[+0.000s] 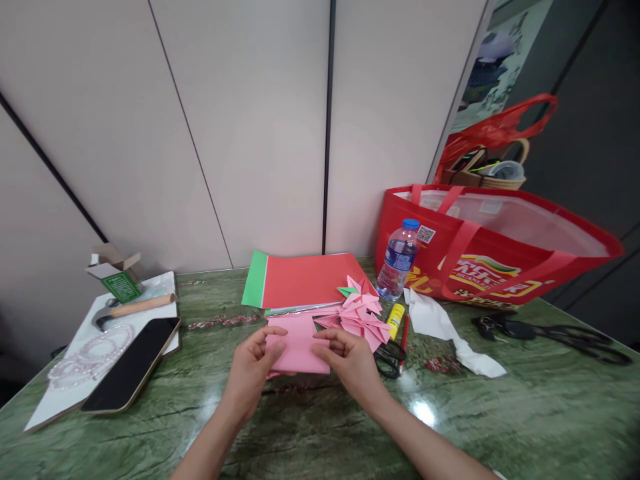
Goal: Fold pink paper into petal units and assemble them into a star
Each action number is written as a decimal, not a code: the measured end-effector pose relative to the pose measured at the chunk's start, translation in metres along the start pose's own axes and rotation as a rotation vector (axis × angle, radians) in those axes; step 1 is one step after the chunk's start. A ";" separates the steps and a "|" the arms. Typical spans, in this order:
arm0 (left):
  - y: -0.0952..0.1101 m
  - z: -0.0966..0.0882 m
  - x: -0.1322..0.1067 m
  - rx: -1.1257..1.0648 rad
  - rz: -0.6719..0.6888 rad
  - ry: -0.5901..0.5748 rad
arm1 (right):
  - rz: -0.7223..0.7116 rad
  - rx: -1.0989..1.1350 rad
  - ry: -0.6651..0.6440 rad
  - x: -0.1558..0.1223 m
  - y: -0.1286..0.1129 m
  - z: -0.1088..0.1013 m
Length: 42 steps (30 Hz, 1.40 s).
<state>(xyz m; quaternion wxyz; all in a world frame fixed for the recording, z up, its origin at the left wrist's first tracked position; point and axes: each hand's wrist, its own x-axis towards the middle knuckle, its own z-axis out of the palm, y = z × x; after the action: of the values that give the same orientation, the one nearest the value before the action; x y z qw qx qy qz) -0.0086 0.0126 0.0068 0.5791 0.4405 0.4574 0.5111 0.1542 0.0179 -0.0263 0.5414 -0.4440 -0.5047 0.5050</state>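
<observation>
A pink sheet of paper (pixel 299 353) with a crease across it is held up between both hands, low over the table. My left hand (pixel 253 365) pinches its left edge between thumb and fingers. On the right edge, my right hand (pixel 350 360) grips it the same way. Just behind lie pink folded paper pieces (pixel 361 313) with pointed tips, one bearing a green tip. Beneath and beyond them is a stack of red paper (pixel 310 280) with green paper (pixel 255 280) showing at its left.
To the right are a glue stick (pixel 396 321), black scissors (pixel 390 360), a red pencil (pixel 404 343), a water bottle (pixel 399 260), tissue (pixel 435 320) and a red bag (pixel 450 247). At left lie a phone (pixel 133 365), beaded strands (pixel 93 357), a wooden-handled tool (pixel 143 305) and a small green box (pixel 120 283).
</observation>
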 end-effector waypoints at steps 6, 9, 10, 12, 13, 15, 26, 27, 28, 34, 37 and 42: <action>-0.001 -0.001 0.000 0.013 0.003 -0.003 | -0.008 0.004 0.016 0.000 -0.001 0.000; -0.002 -0.001 0.001 0.009 0.012 -0.009 | -0.023 0.015 0.010 0.000 -0.001 0.000; -0.002 -0.001 0.001 0.009 0.014 -0.006 | -0.026 0.017 0.002 0.000 -0.001 0.000; -0.002 -0.002 0.001 0.019 0.015 0.004 | -0.026 0.014 -0.016 0.001 -0.001 0.000; -0.002 -0.002 0.001 0.027 0.016 0.006 | -0.026 0.006 -0.026 0.002 -0.001 0.000; -0.002 -0.002 0.001 0.058 0.023 0.001 | -0.026 -0.020 -0.042 0.002 0.000 0.000; 0.002 0.003 -0.003 0.190 0.051 -0.013 | -0.065 -0.167 -0.080 0.003 -0.001 -0.002; 0.001 0.003 -0.003 0.196 0.049 -0.014 | -0.070 -0.176 -0.078 0.003 -0.001 -0.002; 0.001 0.003 -0.003 0.199 0.046 -0.016 | -0.075 -0.183 -0.077 0.003 0.000 -0.002; 0.000 0.001 -0.001 0.195 0.019 -0.031 | -0.094 -0.227 -0.095 0.003 -0.003 -0.002; -0.001 0.000 0.000 0.215 0.012 -0.054 | -0.095 -0.242 -0.100 0.002 -0.006 -0.002; -0.004 -0.001 0.000 0.284 0.031 -0.099 | -0.090 -0.243 -0.123 0.001 -0.006 -0.002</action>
<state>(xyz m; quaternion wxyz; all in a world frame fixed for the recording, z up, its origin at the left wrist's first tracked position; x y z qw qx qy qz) -0.0088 0.0128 0.0031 0.5248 0.5498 0.4892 0.4279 0.1568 0.0185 -0.0203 0.4740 -0.4515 -0.6138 0.4414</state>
